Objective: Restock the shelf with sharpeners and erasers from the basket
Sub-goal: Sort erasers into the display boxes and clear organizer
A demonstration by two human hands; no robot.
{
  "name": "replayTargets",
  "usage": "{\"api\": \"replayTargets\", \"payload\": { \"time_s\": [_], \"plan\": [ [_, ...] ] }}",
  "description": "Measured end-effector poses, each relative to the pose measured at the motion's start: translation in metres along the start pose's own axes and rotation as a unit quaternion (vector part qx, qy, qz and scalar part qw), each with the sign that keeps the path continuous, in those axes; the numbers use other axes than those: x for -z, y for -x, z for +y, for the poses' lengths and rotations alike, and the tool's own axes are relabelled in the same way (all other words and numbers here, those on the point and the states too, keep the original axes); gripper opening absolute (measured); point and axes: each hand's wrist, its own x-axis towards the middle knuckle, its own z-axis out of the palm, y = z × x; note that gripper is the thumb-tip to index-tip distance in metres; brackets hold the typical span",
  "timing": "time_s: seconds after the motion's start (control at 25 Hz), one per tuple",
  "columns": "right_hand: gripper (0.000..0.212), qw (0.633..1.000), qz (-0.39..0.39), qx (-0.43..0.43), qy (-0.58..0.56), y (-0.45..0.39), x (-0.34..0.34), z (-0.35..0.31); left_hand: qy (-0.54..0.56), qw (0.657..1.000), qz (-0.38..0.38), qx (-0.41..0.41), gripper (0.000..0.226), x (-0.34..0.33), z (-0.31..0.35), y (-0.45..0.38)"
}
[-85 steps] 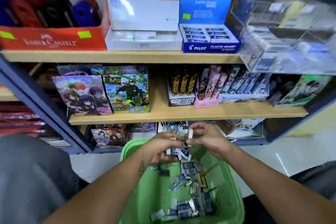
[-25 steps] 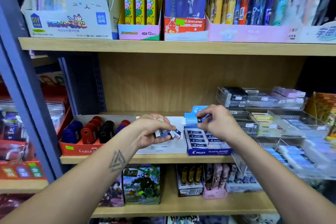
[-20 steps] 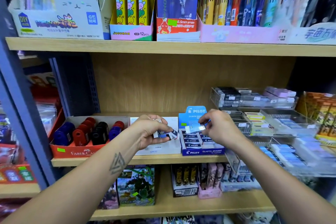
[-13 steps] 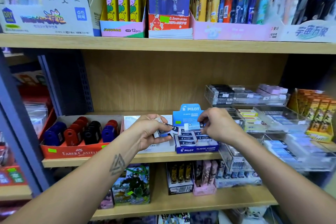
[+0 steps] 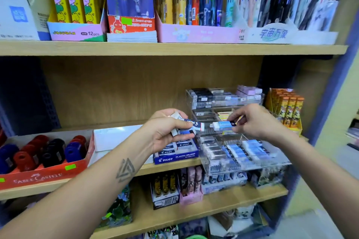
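The erasers (image 5: 191, 124) in the left hand (image 5: 167, 131) are small white blocks in dark blue paper sleeves; one sleeve reads PILOT in white, with a red stripe near its bare white end. Several are bunched together in that hand, the fingers curled around them and the thumb lying along the top, so that their ends stick out to the right. The single eraser (image 5: 223, 125) in the right hand (image 5: 252, 122) has a lighter blue sleeve, a dark end toward the palm and a white end pointing left. The right thumb and fingertips pinch it at the dark end and hold it level.

Both hands are raised in front of the middle shelf (image 5: 171, 167), toward its right half, palms turned toward each other. The white ends of the two erasers face one another, close but apart. The left forearm comes up from the lower left and bears a triangle tattoo (image 5: 125, 170); the right forearm comes in from the lower right.

Just under the left hand, at the front edge of the shelf, stands a blue display box (image 5: 175, 156) marked PILOT with more sleeved erasers in it. Below the right hand is a clear stepped rack (image 5: 242, 153) with rows of blue and white erasers. At the left end of the shelf a red tray (image 5: 38, 175) holds red, blue and black sharpeners (image 5: 41, 151).
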Motion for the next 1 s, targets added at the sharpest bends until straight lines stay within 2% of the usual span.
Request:
{"api": "replayTargets", "payload": {
  "time_s": [0.16, 0.28, 0.6, 0.8, 1.0],
  "plan": [
    [0.021, 0.999, -0.023, -0.002, 0.048, 0.016, 0.010, 0.046, -0.016, 0.999, -0.028, 0.005, 0.027, -0.053, -0.016, -0.006],
    [0.017, 0.996, -0.035, -0.004, 0.076, 0.021, 0.009, 0.065, -0.029, 0.999, -0.013, 0.008, 0.026, -0.074, -0.029, -0.012],
    [0.013, 0.996, -0.022, 0.036, 0.074, 0.006, -0.022, 0.056, -0.033, 0.998, 0.051, -0.028, 0.026, -0.080, -0.048, -0.017],
    [0.018, 0.996, 0.034, -0.015, 0.086, -0.004, 0.000, 0.084, -0.050, 0.998, 0.030, -0.034, 0.025, -0.080, -0.045, -0.021],
    [0.030, 0.988, 0.044, -0.066, 0.135, 0.004, 0.005, 0.115, -0.049, 0.998, 0.001, -0.034, 0.025, -0.111, -0.050, -0.027]
  ]
}}
